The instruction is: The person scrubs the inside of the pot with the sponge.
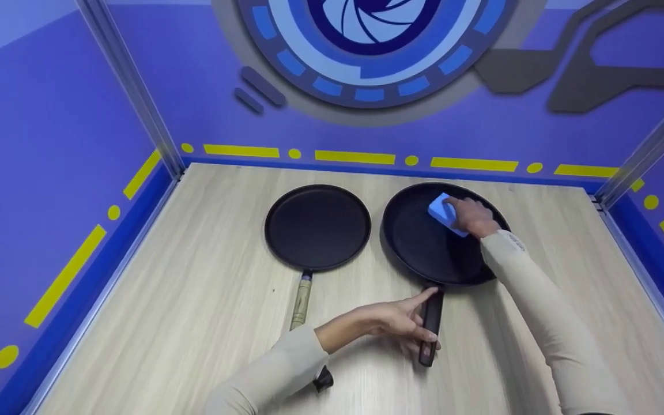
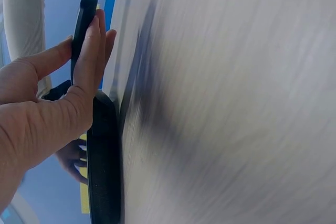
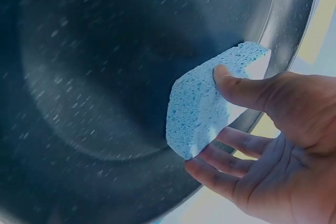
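Observation:
On the right of the table in the head view lies a large black frying pan [image 1: 410, 242]. My left hand [image 1: 392, 320] holds its black handle [image 1: 433, 317], thumb along one side and fingers reaching underneath to the other. The left wrist view has that handle [image 2: 83, 30] between thumb and fingers, with the pan's side [image 2: 105, 171] beyond. Inside the pan, my right hand [image 1: 473, 218] grips a light blue sponge [image 1: 442, 210]. Close up, the thumb presses one face of the porous sponge [image 3: 197, 100], fingers along its other side. Pale specks dot the pan's dark surface [image 3: 100, 77].
Left of the frying pan lies a flat, round black pan [image 1: 317, 227] with a low rim. Its wood-look handle [image 1: 301, 302] points toward me, partly hidden by my left sleeve; a black end [image 1: 323, 379] shows below. Blue printed walls [image 1: 205, 104] enclose the wooden table [image 1: 205, 259].

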### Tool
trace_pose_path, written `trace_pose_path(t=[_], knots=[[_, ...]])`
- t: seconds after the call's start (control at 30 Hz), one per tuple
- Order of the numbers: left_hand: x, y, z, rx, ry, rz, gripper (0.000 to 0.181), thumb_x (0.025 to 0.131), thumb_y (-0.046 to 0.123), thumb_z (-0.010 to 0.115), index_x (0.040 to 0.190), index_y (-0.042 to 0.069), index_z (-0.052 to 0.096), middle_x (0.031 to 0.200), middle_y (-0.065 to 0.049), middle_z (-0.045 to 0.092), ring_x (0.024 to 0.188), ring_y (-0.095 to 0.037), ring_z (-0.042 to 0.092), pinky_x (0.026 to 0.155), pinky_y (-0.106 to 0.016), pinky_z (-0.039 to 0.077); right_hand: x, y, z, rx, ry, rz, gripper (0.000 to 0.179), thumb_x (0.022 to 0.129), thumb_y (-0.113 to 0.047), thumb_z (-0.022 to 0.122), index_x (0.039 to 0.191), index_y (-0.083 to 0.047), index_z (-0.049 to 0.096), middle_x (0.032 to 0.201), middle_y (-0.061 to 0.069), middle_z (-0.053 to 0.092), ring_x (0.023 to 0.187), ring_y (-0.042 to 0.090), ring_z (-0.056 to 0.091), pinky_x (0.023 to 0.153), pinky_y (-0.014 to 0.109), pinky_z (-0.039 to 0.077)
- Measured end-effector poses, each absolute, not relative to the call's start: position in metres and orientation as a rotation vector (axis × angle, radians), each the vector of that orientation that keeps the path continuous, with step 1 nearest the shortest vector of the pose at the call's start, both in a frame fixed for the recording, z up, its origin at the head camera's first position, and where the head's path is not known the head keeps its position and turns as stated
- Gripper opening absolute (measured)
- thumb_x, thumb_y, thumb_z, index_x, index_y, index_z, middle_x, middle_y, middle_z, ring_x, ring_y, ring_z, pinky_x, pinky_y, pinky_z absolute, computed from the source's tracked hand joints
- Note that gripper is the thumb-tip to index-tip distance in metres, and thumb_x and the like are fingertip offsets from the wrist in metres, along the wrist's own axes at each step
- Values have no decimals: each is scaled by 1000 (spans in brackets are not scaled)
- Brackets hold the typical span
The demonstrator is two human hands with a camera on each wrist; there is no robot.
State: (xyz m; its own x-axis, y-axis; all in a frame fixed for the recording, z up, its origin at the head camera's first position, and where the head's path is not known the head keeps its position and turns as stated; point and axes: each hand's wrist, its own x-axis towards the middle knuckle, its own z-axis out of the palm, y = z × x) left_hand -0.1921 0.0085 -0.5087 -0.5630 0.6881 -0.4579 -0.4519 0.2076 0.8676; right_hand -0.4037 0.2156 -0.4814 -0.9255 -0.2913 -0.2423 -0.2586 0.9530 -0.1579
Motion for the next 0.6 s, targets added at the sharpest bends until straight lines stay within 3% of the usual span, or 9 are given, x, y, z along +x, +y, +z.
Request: trace_pose_path(t=[0.13, 0.33, 0.5, 0.6], knots=[[-192, 7, -508, 230, 1545, 1533, 105, 95, -8, 63, 165, 32, -4, 113, -32, 71, 102, -42, 74, 80, -35, 63, -398, 222, -481, -371, 2844, -181, 65, 95, -9, 69, 153, -11, 41, 145, 35, 47, 130, 56, 47, 99, 68, 47], [-193, 6, -507, 229, 1552, 1504, 105, 96, -5, 65, 165, 36, -3, 112, -27, 74, 79, -20, 74, 73, -30, 63, -389, 224, -479, -395, 2851, -90, 62, 96, -10, 67, 151, -4, 40, 138, 41, 49, 123, 60, 50, 96, 69, 48], [-193, 8, -508, 228, 1564, 1495, 104, 96, -5, 64, 165, 36, -2, 110, -27, 74, 83, -22, 75, 73, -30, 63, -373, 220, -474, -406, 2829, 66, 71, 90, -13, 68, 149, 10, 35, 120, 43, 59, 108, 56, 62, 85, 62, 56], [-192, 8, -509, 231, 1570, 1494, 103, 96, -5, 65, 165, 35, -2, 111, -27, 74, 89, -27, 76, 77, -33, 63, -358, 216, -471, -429, 2805, 91, 75, 85, -13, 72, 144, 16, 35, 117, 42, 61, 109, 53, 63, 84, 60, 57]])
